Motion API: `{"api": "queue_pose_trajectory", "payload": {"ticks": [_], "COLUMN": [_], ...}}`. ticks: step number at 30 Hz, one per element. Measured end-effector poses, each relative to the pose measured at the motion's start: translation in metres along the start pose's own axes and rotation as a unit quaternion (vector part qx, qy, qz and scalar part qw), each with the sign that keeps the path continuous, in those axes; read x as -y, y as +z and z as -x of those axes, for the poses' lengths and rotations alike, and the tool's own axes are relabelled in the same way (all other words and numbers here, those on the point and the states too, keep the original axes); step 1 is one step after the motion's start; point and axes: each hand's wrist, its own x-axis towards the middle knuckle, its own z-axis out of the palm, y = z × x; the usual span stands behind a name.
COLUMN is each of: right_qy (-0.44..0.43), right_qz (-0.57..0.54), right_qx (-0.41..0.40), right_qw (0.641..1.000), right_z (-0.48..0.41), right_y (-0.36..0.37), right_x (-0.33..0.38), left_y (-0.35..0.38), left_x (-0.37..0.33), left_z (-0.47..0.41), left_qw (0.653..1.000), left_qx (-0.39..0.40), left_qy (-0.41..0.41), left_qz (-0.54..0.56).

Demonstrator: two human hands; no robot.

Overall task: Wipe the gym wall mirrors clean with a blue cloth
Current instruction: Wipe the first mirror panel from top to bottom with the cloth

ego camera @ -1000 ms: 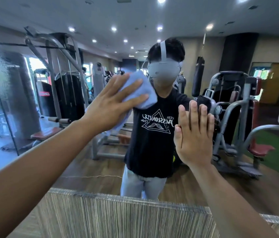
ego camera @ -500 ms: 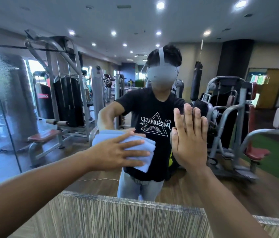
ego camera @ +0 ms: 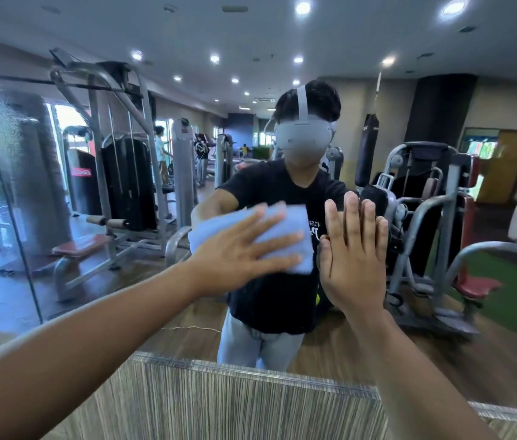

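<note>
Left hand, fingers spread flat, presses the motion-blurred blue cloth to the mirror at frame centre; right hand, fingers straight, just beside.

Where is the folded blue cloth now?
Head view, near centre: the folded blue cloth is pressed to the wall mirror under the left hand, just left of the right hand.

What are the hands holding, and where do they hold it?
The left hand presses the blue cloth flat against the mirror, straight fingers spread across its face, not gripping. The right hand holds nothing, flat on the glass.
</note>
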Motion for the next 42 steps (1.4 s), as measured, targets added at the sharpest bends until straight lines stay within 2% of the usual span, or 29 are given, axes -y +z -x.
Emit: {"api": "queue_pose_trajectory", "payload": {"ticks": [3, 5, 7, 12, 14, 16, 19, 22, 24, 28, 32, 36, 39, 42], "right_qy": [0.001, 0.003, 0.006, 0.004, 0.001, 0.002, 0.002, 0.001, 0.003, 0.006, 0.008, 0.007, 0.006, 0.003], "right_qz": [0.005, 0.008, 0.008, 0.010, 0.005, 0.002, 0.004, 0.014, 0.015, 0.015, 0.017, 0.011, 0.011, 0.015], "right_qx": [0.007, 0.007, -0.001, -0.010, -0.008, -0.006, -0.005, 0.000, 0.003, -0.002, -0.010, -0.011, -0.007, -0.003], "right_qw": [1.000, 1.000, 1.000, 1.000, 1.000, 1.000, 1.000, 1.000, 1.000, 1.000, 1.000, 1.000, 1.000, 1.000], "right_z": [0.001, 0.001, 0.001, 0.000, 0.000, 0.000, 0.000, 0.001, 0.002, 0.001, 0.001, 0.001, 0.000, 0.000], "right_y": [0.000, 0.000, 0.002, 0.005, 0.004, 0.003, 0.003, 0.002, 0.001, 0.003, 0.007, 0.006, 0.005, 0.004], "right_x": [-0.001, 0.000, 0.001, 0.003, 0.001, 0.001, 0.000, -0.001, 0.000, 0.002, 0.003, 0.002, 0.002, 0.001], "left_y": [-0.003, -0.011, -0.022, -0.047, -0.041, -0.027, -0.008, -0.002, -0.006, -0.026, -0.039, -0.021, -0.004, 0.003], "left_x": [-0.018, -0.007, 0.019, 0.084, 0.079, 0.058, 0.015, -0.020, -0.023, 0.014, 0.042, 0.023, -0.009, -0.035], "left_z": [0.049, 0.071, 0.077, 0.022, -0.008, -0.024, -0.012, 0.030, 0.060, 0.083, 0.050, 0.006, -0.003, 0.014], "left_qw": [0.987, 0.984, 0.988, 0.994, 0.990, 0.988, 0.997, 0.997, 0.993, 0.997, 0.986, 0.976, 0.986, 0.997], "left_qx": [0.096, 0.120, 0.115, 0.041, -0.017, -0.052, -0.038, 0.054, 0.093, 0.070, 0.017, -0.052, -0.050, 0.009], "left_qy": [0.125, 0.134, 0.099, -0.090, -0.133, -0.142, -0.073, 0.046, 0.072, -0.036, -0.163, -0.212, -0.155, -0.052], "left_qz": [0.001, -0.001, -0.013, -0.048, -0.037, -0.027, -0.005, 0.006, 0.001, -0.011, -0.004, 0.023, 0.045, 0.057]}}
